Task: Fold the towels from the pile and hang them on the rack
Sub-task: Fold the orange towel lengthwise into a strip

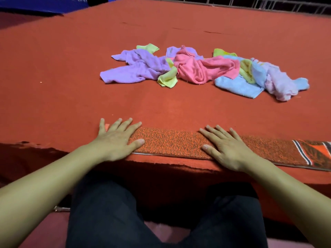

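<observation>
A long orange speckled towel (170, 143), folded into a narrow strip with a striped end at the right, lies along the table's near edge. My left hand (116, 138) lies flat on its left end, fingers spread. My right hand (227, 146) presses flat on it further right. Farther back sits a loose pile of small towels: purple (136, 68), yellow (167, 78), pink (198, 69), light blue (238, 85) and pale pink (279, 85). No rack is clearly in view.
The table (71, 86) is covered in red cloth. A metal grid structure (268, 4) runs along the far right edge. A blue object (41, 4) sits at the far left corner. My dark-trousered legs (161, 221) are below the table's front edge.
</observation>
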